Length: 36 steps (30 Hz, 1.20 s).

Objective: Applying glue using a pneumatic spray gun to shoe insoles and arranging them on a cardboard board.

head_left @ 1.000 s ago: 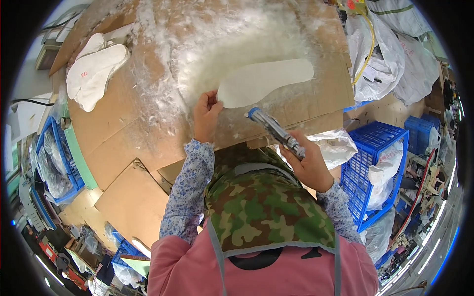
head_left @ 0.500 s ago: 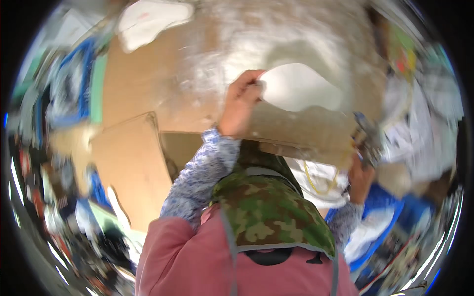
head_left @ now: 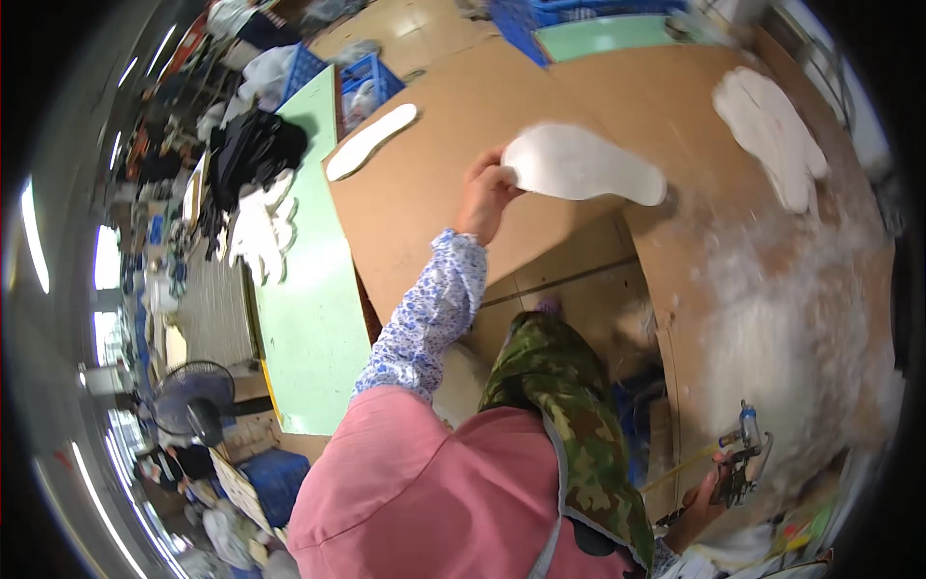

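My left hand (head_left: 490, 193) pinches a white insole (head_left: 584, 166) by one end, between thumb and fingers. The insole is held out flat above a brown cardboard sheet (head_left: 434, 222). Low at the right, my right hand (head_left: 696, 504) is closed around the handle of a spray gun (head_left: 743, 452), with a yellow hose (head_left: 680, 471) running off it. Another white insole (head_left: 371, 143) lies on the cardboard to the left of my left hand. Several white insoles (head_left: 767, 130) are piled on the cardboard at the far right.
White residue (head_left: 762, 328) coats the cardboard-topped bench on the right. A pale green table (head_left: 309, 338) at left bears white insole pieces (head_left: 262, 232) and black material (head_left: 256, 154). Blue crates (head_left: 371, 82) stand behind it. A fan (head_left: 196, 396) is farther left. Floor shows between the benches.
My body and view have turned left. The insole in my left hand has gone from over the residue-coated bench to the left cardboard. My right hand still holds the spray gun, now lower right.
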Each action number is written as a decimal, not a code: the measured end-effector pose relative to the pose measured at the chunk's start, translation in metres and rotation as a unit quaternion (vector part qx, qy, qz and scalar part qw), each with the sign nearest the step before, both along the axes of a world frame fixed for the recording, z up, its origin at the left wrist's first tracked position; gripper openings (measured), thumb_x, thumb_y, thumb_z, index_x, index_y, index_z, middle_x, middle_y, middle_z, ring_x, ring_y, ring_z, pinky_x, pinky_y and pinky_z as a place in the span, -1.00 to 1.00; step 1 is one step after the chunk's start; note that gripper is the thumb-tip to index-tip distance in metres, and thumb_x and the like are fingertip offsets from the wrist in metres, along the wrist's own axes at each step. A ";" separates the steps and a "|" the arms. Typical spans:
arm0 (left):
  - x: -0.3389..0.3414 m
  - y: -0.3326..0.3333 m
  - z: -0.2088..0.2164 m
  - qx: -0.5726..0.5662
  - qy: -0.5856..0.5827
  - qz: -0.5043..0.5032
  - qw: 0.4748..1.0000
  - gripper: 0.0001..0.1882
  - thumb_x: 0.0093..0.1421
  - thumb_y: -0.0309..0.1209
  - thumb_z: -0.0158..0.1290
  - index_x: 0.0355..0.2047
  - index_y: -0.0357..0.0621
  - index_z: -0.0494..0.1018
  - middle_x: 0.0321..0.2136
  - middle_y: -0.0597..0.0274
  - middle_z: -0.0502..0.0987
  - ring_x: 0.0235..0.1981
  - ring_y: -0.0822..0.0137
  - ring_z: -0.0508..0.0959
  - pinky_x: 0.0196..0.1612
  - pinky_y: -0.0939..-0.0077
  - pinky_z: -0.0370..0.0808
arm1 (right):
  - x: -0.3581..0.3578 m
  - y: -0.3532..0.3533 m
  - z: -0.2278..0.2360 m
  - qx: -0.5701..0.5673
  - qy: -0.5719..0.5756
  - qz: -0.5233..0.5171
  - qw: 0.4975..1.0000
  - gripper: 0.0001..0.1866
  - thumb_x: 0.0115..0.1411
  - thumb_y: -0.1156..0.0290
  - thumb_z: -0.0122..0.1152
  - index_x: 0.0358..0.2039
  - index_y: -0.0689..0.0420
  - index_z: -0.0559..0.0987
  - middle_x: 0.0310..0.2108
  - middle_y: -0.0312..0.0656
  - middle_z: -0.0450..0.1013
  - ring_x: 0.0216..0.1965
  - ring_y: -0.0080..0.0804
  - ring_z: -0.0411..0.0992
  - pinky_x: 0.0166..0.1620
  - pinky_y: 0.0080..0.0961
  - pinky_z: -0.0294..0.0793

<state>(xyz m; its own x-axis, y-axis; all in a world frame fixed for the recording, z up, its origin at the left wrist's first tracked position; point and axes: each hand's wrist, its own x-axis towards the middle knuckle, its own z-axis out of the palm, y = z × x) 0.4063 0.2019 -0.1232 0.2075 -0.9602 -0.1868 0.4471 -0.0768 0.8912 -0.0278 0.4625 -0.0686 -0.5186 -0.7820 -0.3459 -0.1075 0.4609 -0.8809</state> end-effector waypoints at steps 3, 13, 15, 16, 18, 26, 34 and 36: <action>0.111 0.006 -0.043 0.018 -0.001 0.123 0.992 -0.73 0.04 -0.57 -0.15 -0.20 -0.24 0.35 -0.44 0.30 0.40 -0.43 0.44 0.41 -0.11 0.34 0.46 | 0.027 -0.035 0.000 0.002 0.005 0.048 0.999 -0.55 0.20 0.51 -0.05 0.13 0.16 0.29 -0.10 -0.37 0.40 -0.73 -0.82 -0.06 -0.69 -0.78 -0.08; 0.364 0.056 -0.141 0.143 -0.078 0.368 0.915 -0.70 0.01 -0.61 -0.12 -0.20 -0.29 0.39 -0.50 0.18 0.48 -0.50 0.42 0.48 -0.44 0.44 0.53 | 0.123 -0.098 0.011 0.052 0.078 0.146 0.985 -0.63 0.19 0.46 -0.02 0.02 0.28 0.37 -0.32 -0.30 0.44 -0.76 -0.77 -0.02 -0.67 -0.76 -0.01; 0.385 0.061 -0.142 0.219 -0.119 0.366 0.897 -0.71 0.04 -0.57 -0.12 -0.19 -0.29 0.40 -0.46 0.10 0.51 -0.44 0.34 0.51 -0.39 0.39 0.53 | 0.133 -0.105 0.011 0.083 0.087 0.146 0.982 -0.66 0.18 0.47 -0.01 -0.02 0.27 0.42 -0.37 -0.32 0.44 -0.76 -0.77 -0.01 -0.66 -0.75 -0.02; 0.393 0.061 -0.140 0.287 -0.153 0.333 0.885 -0.71 0.07 -0.52 -0.13 -0.18 -0.29 0.41 -0.43 0.01 0.53 -0.38 0.26 0.54 -0.33 0.33 0.52 | 0.136 -0.107 0.011 0.090 0.092 0.149 0.980 -0.66 0.18 0.47 -0.01 -0.02 0.27 0.42 -0.37 -0.32 0.44 -0.76 -0.77 -0.01 -0.66 -0.75 -0.02; 0.402 0.057 -0.138 0.330 -0.348 0.297 0.826 -0.71 0.11 -0.42 -0.13 -0.17 -0.24 0.42 -0.36 -0.04 0.51 -0.32 0.13 0.53 -0.25 0.27 0.49 | 0.143 -0.112 0.010 0.055 0.084 0.148 0.984 -0.68 0.18 0.48 -0.02 -0.05 0.27 0.44 -0.52 -0.37 0.40 -0.76 -0.76 -0.01 -0.66 -0.73 -0.04; 0.446 -0.004 -0.140 0.390 -0.560 0.314 0.660 -0.61 0.12 -0.19 -0.15 -0.07 -0.02 0.41 -0.02 -0.05 0.31 -0.02 -0.04 0.36 0.04 0.10 0.28 | 0.173 -0.129 0.026 0.117 0.181 0.162 0.963 -0.64 0.18 0.22 0.02 -0.18 0.27 0.50 -0.60 -0.28 0.34 -0.64 -0.55 0.19 -0.56 -0.55 0.12; 0.497 -0.070 -0.146 0.488 -0.573 0.132 0.645 -0.55 0.05 -0.11 -0.11 -0.04 0.13 0.42 -0.03 0.11 0.37 0.07 0.08 0.31 0.11 -0.06 0.06 | 0.207 -0.137 0.040 0.242 0.255 0.166 0.921 -0.44 0.17 -0.04 0.01 -0.32 0.32 0.56 -0.49 -0.04 0.48 -0.50 -0.29 0.38 -0.41 -0.40 0.36; 0.508 -0.073 -0.149 0.475 -0.583 0.068 0.656 -0.57 0.04 -0.15 -0.06 -0.06 0.14 0.46 -0.09 0.11 0.44 0.03 0.10 0.37 0.11 -0.02 0.12 | 0.215 -0.140 0.039 0.207 0.194 0.151 0.947 -0.47 0.16 0.00 0.06 -0.31 0.33 0.56 -0.47 -0.04 0.49 -0.49 -0.30 0.38 -0.41 -0.40 0.36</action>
<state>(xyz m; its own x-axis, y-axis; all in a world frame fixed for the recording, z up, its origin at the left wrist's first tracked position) 0.9147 0.1285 -0.2720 0.8132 -0.4826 -0.3254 -0.4344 -0.8753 0.2125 0.1868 0.3226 -0.0293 -0.4432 -0.7544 -0.4842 -0.5683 0.6541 -0.4991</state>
